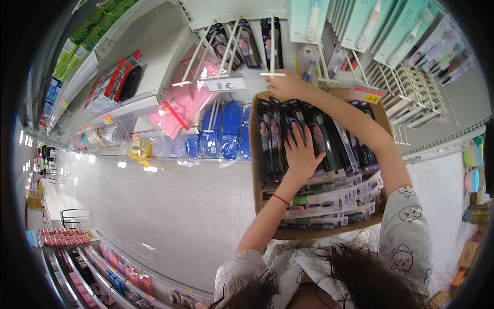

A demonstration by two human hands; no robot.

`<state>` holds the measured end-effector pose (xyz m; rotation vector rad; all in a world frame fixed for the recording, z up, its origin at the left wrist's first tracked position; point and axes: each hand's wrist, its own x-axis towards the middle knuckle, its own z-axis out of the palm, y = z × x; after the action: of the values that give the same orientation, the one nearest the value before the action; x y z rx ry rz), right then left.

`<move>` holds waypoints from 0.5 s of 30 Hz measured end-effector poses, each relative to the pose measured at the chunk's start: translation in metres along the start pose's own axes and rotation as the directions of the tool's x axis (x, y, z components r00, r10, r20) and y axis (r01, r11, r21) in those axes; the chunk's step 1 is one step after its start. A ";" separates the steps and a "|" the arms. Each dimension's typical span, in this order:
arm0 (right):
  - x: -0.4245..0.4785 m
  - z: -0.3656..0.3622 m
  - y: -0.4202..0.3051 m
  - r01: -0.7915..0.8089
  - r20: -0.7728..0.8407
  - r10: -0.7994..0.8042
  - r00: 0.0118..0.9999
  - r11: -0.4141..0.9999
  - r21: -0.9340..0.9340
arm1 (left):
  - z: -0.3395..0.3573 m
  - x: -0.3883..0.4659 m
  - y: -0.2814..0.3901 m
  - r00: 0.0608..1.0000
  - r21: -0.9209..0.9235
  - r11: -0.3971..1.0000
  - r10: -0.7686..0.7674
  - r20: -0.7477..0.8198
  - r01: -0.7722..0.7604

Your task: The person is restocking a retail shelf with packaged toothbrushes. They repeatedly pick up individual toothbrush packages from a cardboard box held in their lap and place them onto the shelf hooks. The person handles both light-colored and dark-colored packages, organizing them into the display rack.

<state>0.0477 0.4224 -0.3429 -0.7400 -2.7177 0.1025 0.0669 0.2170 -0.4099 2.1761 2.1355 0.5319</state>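
Note:
Before me stands a cardboard box (256, 162) filled with packaged toothbrushes. My left hand (301, 154) lies with fingers spread on the dark toothbrush packs (328, 143) in it. White toothbrush packs (339, 199) are stacked at the box's near end. My right hand (283, 84) reaches across the box's far edge to the tip of a white display hook (273, 46); its fingers are partly hidden, and whether they grip the hook is not plain. A black toothbrush pack (266, 38) hangs on that hook, with more black packs (247, 44) on the hooks to its left.
A handwritten price card (225, 84) hangs below the hooks. Blue packaged slippers (230, 127) and a pink plush item (173, 112) are at the lower rack. Mint-green electric toothbrush boxes (357, 27) hang upper right. Several empty hooks (401, 85) stick out at right.

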 end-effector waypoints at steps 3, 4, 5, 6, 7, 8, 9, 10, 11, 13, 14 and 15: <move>-0.075 -0.033 0.002 0.000 -0.067 0.011 0.998 0.986 0.165 | -0.006 0.000 0.000 0.999 -0.014 0.999 -0.043 0.024 0.043; -0.101 -0.047 0.003 -0.038 -0.086 0.053 0.995 0.986 0.165 | -0.008 0.000 0.001 0.999 -0.024 0.999 -0.032 -0.002 0.032; -0.124 -0.056 0.011 -0.063 -0.114 0.082 0.990 0.985 0.159 | -0.009 0.001 0.003 1.000 -0.024 1.000 -0.021 -0.012 0.020; -0.143 -0.061 0.017 -0.078 -0.141 0.101 0.985 0.984 0.158 | -0.010 0.001 0.003 0.999 -0.021 1.000 -0.021 -0.025 0.020; -0.161 -0.067 0.020 -0.223 -0.067 0.236 0.969 0.961 0.162 | -0.012 0.003 0.003 0.999 -0.037 0.999 -0.035 -0.002 0.034; -0.178 -0.072 0.023 -0.361 0.007 0.365 0.931 0.919 0.156 | -0.012 0.003 0.003 0.999 -0.058 0.997 -0.047 0.026 0.049; -0.193 -0.076 0.023 -0.497 0.074 0.491 0.868 0.856 0.144 | -0.012 0.005 0.005 0.997 -0.074 0.996 -0.051 0.056 0.055; -0.207 -0.074 0.023 -0.533 0.135 0.517 0.845 0.830 0.162 | -0.011 0.006 0.006 0.995 -0.090 0.994 -0.059 0.084 0.067; -0.220 -0.066 0.022 -0.568 0.195 0.537 0.821 0.803 0.179 | -0.012 0.005 0.009 0.995 -0.081 0.994 -0.064 0.076 0.071; -0.241 -0.050 0.013 -0.593 0.248 0.546 0.801 0.783 0.191 | -0.008 0.004 0.011 0.997 -0.082 0.994 -0.071 0.020 0.072; -0.244 -0.045 0.006 -0.581 0.240 0.537 0.809 0.793 0.182 | -0.007 0.003 0.012 0.997 -0.086 0.993 -0.076 -0.010 0.075; -0.241 -0.049 -0.003 -0.679 0.347 0.597 0.723 0.708 0.196 | -0.014 0.002 0.014 0.997 -0.133 0.988 -0.079 0.022 0.081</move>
<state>0.2583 0.2970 -0.3651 -1.6399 -2.4206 0.8271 0.0770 0.2156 -0.3927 2.0093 2.1024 0.6297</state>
